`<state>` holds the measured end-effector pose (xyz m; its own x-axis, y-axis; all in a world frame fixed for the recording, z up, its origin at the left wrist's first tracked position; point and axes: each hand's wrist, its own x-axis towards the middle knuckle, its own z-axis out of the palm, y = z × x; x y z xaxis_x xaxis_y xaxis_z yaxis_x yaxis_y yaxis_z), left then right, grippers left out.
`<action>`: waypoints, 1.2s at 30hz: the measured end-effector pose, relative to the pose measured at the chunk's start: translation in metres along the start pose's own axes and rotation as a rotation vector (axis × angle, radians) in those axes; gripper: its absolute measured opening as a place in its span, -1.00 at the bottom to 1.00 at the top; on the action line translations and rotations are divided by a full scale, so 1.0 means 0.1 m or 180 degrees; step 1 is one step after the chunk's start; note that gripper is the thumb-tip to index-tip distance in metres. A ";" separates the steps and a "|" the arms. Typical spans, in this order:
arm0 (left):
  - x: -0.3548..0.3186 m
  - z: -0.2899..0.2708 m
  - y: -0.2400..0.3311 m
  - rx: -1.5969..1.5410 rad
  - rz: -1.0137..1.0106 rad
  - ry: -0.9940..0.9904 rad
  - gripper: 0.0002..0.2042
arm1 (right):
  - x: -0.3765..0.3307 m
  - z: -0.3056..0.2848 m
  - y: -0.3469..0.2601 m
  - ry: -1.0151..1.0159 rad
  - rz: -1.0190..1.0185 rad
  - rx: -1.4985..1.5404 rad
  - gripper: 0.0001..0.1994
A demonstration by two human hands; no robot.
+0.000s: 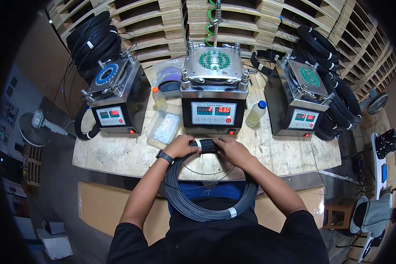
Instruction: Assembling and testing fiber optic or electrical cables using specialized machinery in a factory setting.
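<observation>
A large coil of black cable (177, 193), bound with white tape, rests in front of me, its far side on the table edge and its near side against my body. My left hand (180, 146), with a dark watch at the wrist, is closed on the coil's far rim beside a white tape band (199, 144). Bent over the same rim to the right of the tape is my right hand (233, 152), thumb and fingers on the cable. A loose strand crosses the coil's open middle. The undersides of my fingers are hidden.
On the wooden table (286, 154) stand three polishing-type machines with displays: left (114, 105), middle (214, 97), right (297, 99). A tray of white bits (165, 127), an orange-capped bottle (159, 100) and a blue-capped bottle (256, 114) sit between them. Black cable coils (92, 44) are stacked behind.
</observation>
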<state>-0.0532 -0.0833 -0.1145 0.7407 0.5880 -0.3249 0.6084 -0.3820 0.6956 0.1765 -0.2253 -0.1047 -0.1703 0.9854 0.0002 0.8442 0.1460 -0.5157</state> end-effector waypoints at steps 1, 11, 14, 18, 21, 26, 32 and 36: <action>0.02 -0.02 0.05 0.0125 0.0002 0.0156 -0.54 | 0.00 0.04 0.07 0.0218 -0.0160 -0.0101 -0.56; -0.13 -0.21 0.21 0.0944 0.0100 0.0865 -0.53 | 0.00 -0.72 -0.28 0.0487 0.0079 0.0822 -0.68; -0.30 -0.66 0.95 0.1218 -0.0304 0.1257 -0.55 | 0.22 -1.24 -0.23 0.1885 0.0137 0.1304 -0.77; -0.07 -1.22 1.29 0.1072 0.0631 0.3342 -0.54 | 0.77 -1.97 0.01 0.2450 0.0876 0.1000 -0.71; 0.41 -1.37 1.14 0.0100 0.1097 0.2960 -0.44 | 1.29 -2.08 0.22 0.1517 0.1279 0.1882 -0.60; 0.62 -1.36 1.06 -0.0434 0.1050 0.2767 -0.46 | 1.43 -2.20 0.39 0.0931 0.0745 0.3094 -0.50; 0.77 -1.36 1.00 -0.1711 0.1341 0.2841 -0.56 | 1.78 -2.43 -0.20 0.1527 0.0302 0.3047 -0.71; 0.87 -1.16 1.02 -0.0661 0.1402 0.3687 -0.64 | 2.23 -2.37 -0.34 0.2001 -0.0125 0.2458 -0.76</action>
<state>0.0402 0.0111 0.0029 0.1205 0.7593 0.6395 0.2391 -0.6474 0.7237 0.2298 0.0105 0.1160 0.2977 0.8809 0.3679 0.2437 0.3024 -0.9215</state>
